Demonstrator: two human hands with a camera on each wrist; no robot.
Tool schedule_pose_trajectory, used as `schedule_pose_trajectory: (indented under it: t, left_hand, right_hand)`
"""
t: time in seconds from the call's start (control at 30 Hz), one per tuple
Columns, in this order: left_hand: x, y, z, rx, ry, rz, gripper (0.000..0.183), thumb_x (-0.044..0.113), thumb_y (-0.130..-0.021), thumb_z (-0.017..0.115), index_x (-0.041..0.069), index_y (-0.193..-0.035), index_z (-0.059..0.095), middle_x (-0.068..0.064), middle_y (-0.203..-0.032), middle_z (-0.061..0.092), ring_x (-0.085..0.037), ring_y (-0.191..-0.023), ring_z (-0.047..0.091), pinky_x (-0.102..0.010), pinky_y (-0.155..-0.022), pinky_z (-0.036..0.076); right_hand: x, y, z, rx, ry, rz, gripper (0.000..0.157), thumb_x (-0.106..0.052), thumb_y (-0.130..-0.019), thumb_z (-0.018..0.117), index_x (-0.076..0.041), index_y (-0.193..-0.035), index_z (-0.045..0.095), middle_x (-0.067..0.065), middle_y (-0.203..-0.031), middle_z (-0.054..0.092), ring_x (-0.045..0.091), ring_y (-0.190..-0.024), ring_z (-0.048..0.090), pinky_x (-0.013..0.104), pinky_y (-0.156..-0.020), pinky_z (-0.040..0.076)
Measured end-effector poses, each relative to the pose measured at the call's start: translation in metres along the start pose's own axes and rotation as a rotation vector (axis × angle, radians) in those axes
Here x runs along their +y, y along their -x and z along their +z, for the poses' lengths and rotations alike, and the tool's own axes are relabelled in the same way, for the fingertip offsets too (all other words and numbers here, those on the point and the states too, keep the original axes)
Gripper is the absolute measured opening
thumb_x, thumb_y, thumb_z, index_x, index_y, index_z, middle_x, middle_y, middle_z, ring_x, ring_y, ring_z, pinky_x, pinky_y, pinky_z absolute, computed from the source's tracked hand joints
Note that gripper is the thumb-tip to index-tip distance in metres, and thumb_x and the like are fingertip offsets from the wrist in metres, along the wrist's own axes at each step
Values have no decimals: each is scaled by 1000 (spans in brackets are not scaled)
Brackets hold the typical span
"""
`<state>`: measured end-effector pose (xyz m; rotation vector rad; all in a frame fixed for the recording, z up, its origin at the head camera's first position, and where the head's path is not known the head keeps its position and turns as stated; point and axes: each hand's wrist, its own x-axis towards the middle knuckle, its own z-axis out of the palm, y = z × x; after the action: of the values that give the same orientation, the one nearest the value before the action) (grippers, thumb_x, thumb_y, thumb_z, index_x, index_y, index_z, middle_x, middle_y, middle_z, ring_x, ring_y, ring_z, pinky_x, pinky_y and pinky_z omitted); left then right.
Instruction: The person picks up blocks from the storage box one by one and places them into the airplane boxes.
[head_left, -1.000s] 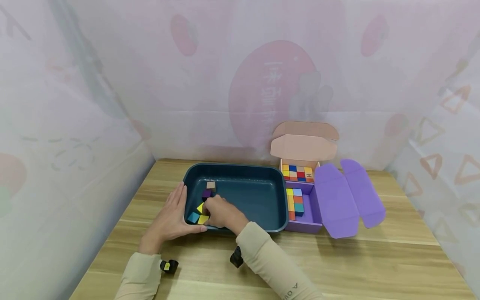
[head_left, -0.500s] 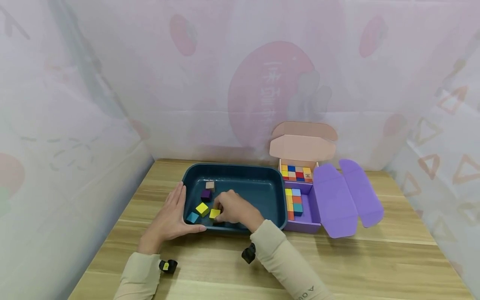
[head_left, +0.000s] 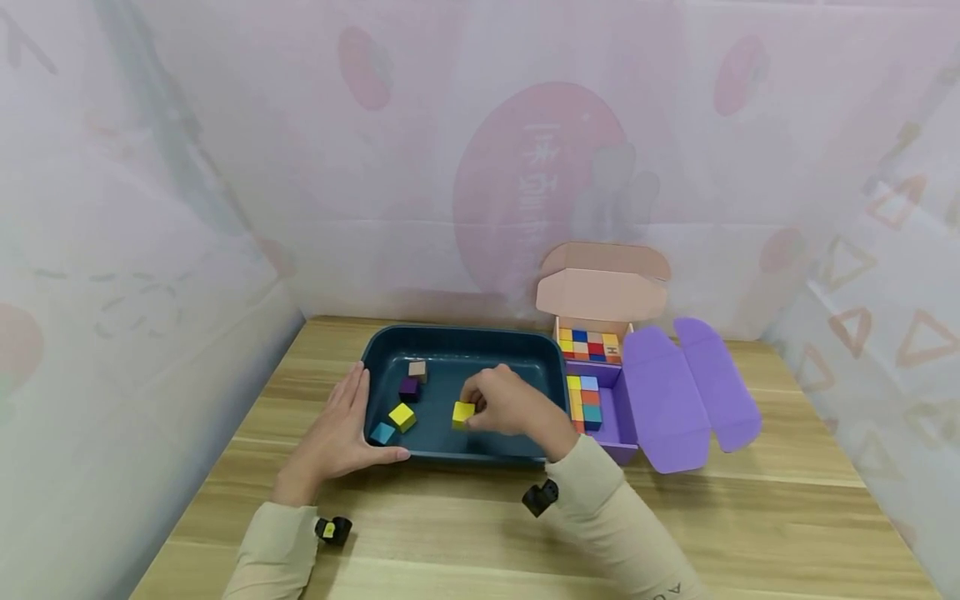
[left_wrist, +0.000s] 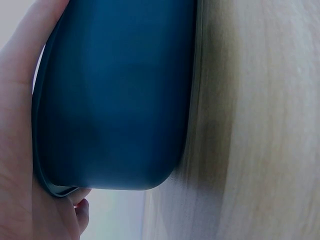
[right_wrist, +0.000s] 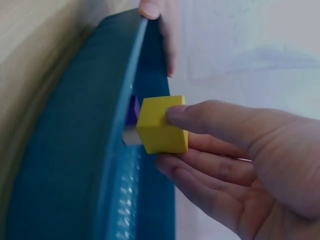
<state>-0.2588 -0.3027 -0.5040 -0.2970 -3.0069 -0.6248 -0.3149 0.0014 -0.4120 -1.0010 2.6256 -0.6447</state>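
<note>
My right hand (head_left: 513,404) pinches a yellow cube (head_left: 462,414) between thumb and fingers over the middle of the dark teal tray (head_left: 457,352). The right wrist view shows the thumb on one face of this yellow cube (right_wrist: 161,127) and fingertips on the opposite side. My left hand (head_left: 337,437) lies around the tray's near left corner, fingers straight along the left rim and thumb on the front rim. At the tray's left end lie a second yellow cube (head_left: 402,417), a teal cube (head_left: 382,433), a dark purple cube (head_left: 408,388) and a pale wood-coloured cube (head_left: 417,371).
Against the tray's right end stands a purple box (head_left: 617,408), lid folded out rightward, with coloured cubes along its left side. Behind it, a peach box (head_left: 603,296) with raised lid holds rows of cubes. Cloth walls (head_left: 420,167) surround the wooden table (head_left: 450,533).
From the group at the left end, my right hand has taken the yellow cube and carried it right and up to mid-tray. The left hand stays on the corner.
</note>
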Motion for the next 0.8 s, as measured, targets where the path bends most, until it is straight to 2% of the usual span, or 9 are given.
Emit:
schedule_pose_trajectory:
  t: [0.17,0.4,0.63,0.8]
  left_hand:
    - [1,-3,1,0,1,8,150,85,-69,77,-3,-168,5,-20,-179,-2,-42,-166,5,-63,-133,12]
    - [0,-4,2,-3,-5,4,151,85,-69,76,-4,-168,5,-21,-179,-2,-43,-166,5,-63,-133,12]
    - [-1,-1,2,2,-7,-8,151,85,-69,77,-4,-167,5,-22,-178,-1,-44,-165,6,-65,-132,13]
    - [-1,-3,5,0,-9,-13,151,86,-69,75,-4,-168,5,-22,-178,-1,-43,-166,6,-66,-132,13]
  right_hand:
    - [14,22,-20,31,-17,-24,24,-15,-92,83,-7,-114,78,8,-111,79,22,-99,76,34,-91,65]
    - [38,56,-46,61,-42,-21,23,-13,-91,84,-6,-112,78,7,-108,79,16,-95,77,33,-87,66]
    - [63,82,-60,137,-19,7,23,-11,-87,86,-3,-108,79,7,-102,80,21,-91,77,38,-85,67]
    - [78,100,-71,171,-19,6,21,-9,-86,85,-2,-104,79,8,-98,80,19,-88,77,38,-82,67]
